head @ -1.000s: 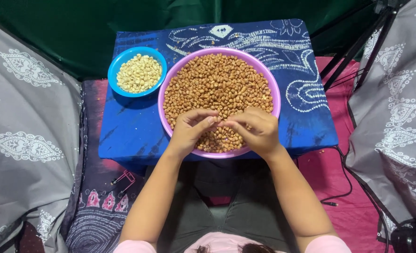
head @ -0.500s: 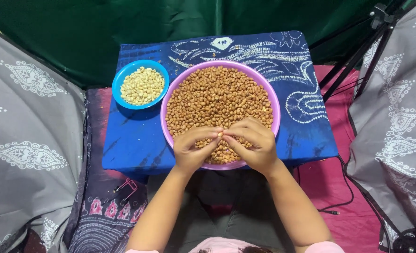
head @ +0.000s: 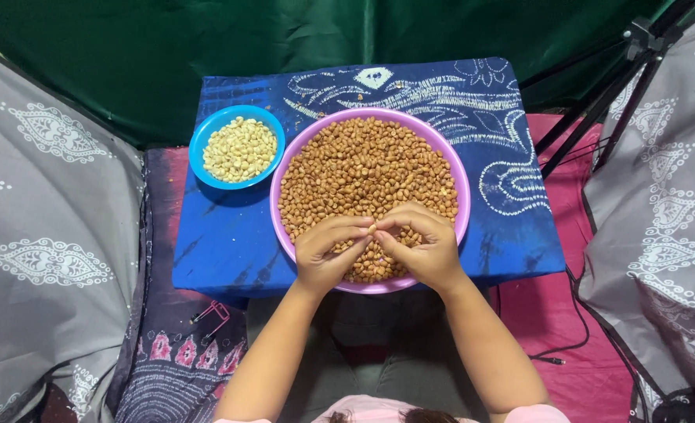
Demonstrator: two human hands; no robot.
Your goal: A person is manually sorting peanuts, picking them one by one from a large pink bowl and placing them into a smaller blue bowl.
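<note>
Both hands over the near part of the purple bowl, which sits on a blue patterned cloth. The bowl is full of brown peanuts.

Left hand: fingers curled, tips meeting those of the right hand. Between the tips, one pale nut is pinched, just above the heap. Right hand fingers likewise bent and pressed together at the tips.

Left of the purple bowl and almost touching it: a small blue bowl with pale, skinless peanuts. Right of the purple bowl, beyond the cloth edge: black tripod legs.
</note>
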